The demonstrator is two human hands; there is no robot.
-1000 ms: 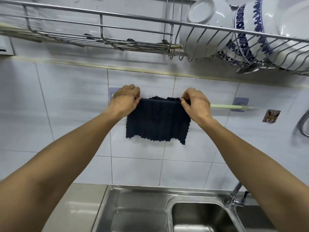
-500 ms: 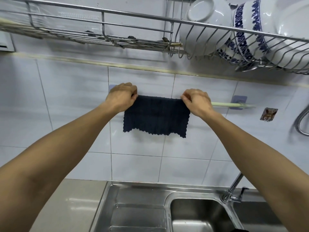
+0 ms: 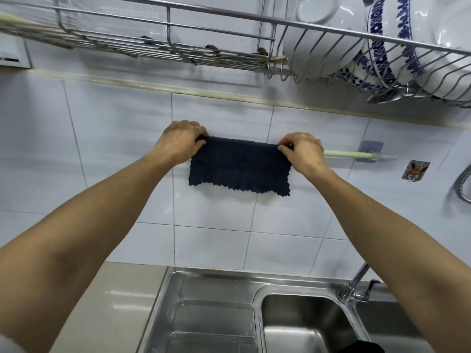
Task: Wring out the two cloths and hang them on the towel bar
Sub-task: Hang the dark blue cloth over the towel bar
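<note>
A dark navy cloth (image 3: 239,165) hangs folded over the pale green towel bar (image 3: 356,154) on the tiled wall, its scalloped lower edge free. My left hand (image 3: 179,143) pinches the cloth's top left corner and my right hand (image 3: 302,151) pinches its top right corner, both at bar height. The bar's left part is hidden behind the cloth and hands. A dark shape (image 3: 362,347) shows at the bottom edge by the sink basin; I cannot tell whether it is the second cloth.
A wire dish rack (image 3: 229,54) with white and blue-patterned bowls (image 3: 382,42) hangs overhead. Below is a steel sink (image 3: 216,314) with a faucet (image 3: 354,284) at right, and a grey counter (image 3: 109,301) at left. A hook (image 3: 415,170) and shower hose (image 3: 462,184) sit right of the bar.
Both hands spread apart along the bar, stretching the cloth wider and flatter. The bunched top edge is now smooth and the cloth hangs shorter.
</note>
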